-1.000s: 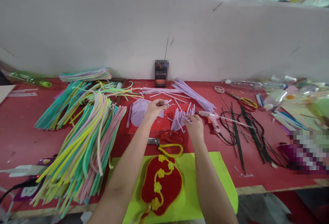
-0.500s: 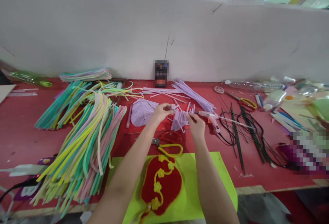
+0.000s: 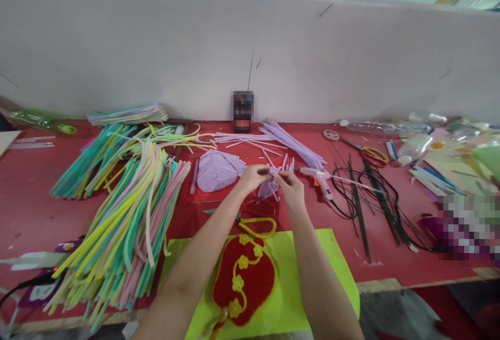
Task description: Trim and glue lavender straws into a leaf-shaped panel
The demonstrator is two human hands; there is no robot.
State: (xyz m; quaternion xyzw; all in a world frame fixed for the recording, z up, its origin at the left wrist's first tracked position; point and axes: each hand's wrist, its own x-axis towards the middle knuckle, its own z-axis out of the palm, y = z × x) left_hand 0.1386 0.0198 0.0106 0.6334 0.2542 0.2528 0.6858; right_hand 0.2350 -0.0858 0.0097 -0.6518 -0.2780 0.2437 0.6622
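My left hand (image 3: 255,177) and my right hand (image 3: 291,186) meet at the centre, fingertips pinched together on a short lavender pipe cleaner (image 3: 272,172). Its exact shape between the fingers is too small to make out. Just below and behind the hands lie cut lavender pipe cleaner pieces (image 3: 267,190). To the left rests a leaf-shaped panel of lavender pipe cleaners (image 3: 216,171) laid side by side. A glue gun (image 3: 321,179) lies right of my right hand. Under my left forearm are scissors (image 3: 260,225) with one red and one yellow handle.
Multicoloured pipe cleaners (image 3: 128,215) heap up on the left. Long lavender ones (image 3: 295,145) lie behind my hands. A lime-green sheet (image 3: 291,272) carries a red piece (image 3: 258,288) with yellow flowers. Dark cords and rods (image 3: 359,204), second scissors (image 3: 373,155) and plastic bottles (image 3: 385,127) occupy the right.
My hands have come together, the right one moving left and the left one slightly right and down. The view has shifted slightly.
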